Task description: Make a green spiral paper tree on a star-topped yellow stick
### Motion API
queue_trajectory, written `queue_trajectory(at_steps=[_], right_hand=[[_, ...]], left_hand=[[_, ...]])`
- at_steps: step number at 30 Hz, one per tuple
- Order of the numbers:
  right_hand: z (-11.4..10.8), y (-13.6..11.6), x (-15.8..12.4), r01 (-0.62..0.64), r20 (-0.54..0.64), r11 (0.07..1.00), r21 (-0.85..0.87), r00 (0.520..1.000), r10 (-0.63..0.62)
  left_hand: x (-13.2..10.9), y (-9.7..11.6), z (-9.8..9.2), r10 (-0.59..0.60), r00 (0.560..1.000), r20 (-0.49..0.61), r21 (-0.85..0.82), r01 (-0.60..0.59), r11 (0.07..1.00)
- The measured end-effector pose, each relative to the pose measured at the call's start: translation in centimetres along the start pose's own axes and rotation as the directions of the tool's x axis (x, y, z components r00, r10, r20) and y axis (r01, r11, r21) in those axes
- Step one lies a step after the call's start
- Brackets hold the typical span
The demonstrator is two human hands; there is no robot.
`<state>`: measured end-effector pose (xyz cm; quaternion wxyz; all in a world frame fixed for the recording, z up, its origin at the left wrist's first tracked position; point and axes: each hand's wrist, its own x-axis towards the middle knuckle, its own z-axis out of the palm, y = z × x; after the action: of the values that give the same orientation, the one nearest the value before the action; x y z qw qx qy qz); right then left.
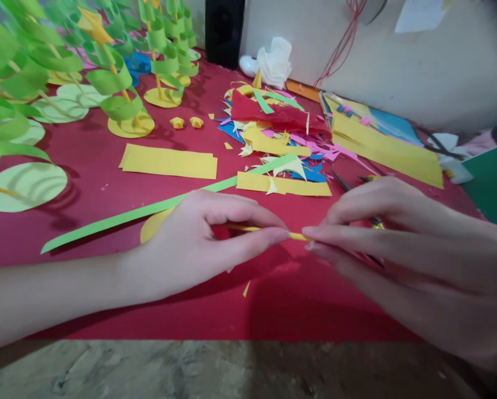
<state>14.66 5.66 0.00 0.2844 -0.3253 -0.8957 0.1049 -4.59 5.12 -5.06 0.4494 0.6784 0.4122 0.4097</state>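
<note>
My left hand (206,235) and my right hand (392,238) meet over a red sheet (107,260) and pinch a thin rolled yellow paper stick (296,236) between their fingertips. Both hands have their fingers pressed together on it. A long green paper strip (148,209) lies diagonally just behind my left hand, and a yellow paper disc (154,224) peeks out from under that hand. Dark scissors (348,185) lie partly hidden behind my right hand.
Green paper trees on round bases (127,102) stand at the back left. Yellow paper rectangles (169,162) lie in the middle, a heap of coloured scraps (273,124) behind them, yellow sheets (385,147) at the right, a black speaker (224,30) by the wall.
</note>
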Motion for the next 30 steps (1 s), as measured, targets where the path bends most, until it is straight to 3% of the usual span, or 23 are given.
queue_trajectory(at_steps=[3, 8, 13, 21, 26, 30], right_hand=[[-0.4, 0.3, -0.2, -0.172, -0.046, 0.974, 0.149, 0.982, 0.18], [-0.2, 1.9, -0.4, -0.394, -0.042, 0.819, 0.417, 0.892, 0.451], [0.4, 2.9, -0.5, -0.425, 0.03, 0.712, 0.559, 0.868, 0.495], [0.2, 2.8, -0.7, -0.49, 0.167, 0.514, 0.704, 0.818, 0.551], [0.0, 3.0, -0.2, -0.478, 0.262, 0.323, 0.817, 0.806, 0.531], [0.0, 3.2, 0.1, -0.495, 0.302, 0.24, 0.835, 0.777, 0.552]], left_hand=[[0.0, 0.1, 0.1, 0.005, 1.0, -0.017, -0.003, -0.005, 1.0], [0.1, 0.1, 0.1, 0.02, 1.0, -0.017, 0.015, -0.02, 1.0], [0.1, 0.0, 0.0, 0.06, 0.998, -0.01, 0.094, -0.059, 0.994], [0.0, 0.2, 0.5, 0.14, 0.982, 0.129, 0.198, -0.164, 0.966], [0.0, -0.2, 0.4, 0.154, 0.981, 0.115, 0.266, -0.18, 0.947], [0.1, -0.4, 0.4, 0.135, 0.985, 0.11, 0.302, -0.162, 0.939]])
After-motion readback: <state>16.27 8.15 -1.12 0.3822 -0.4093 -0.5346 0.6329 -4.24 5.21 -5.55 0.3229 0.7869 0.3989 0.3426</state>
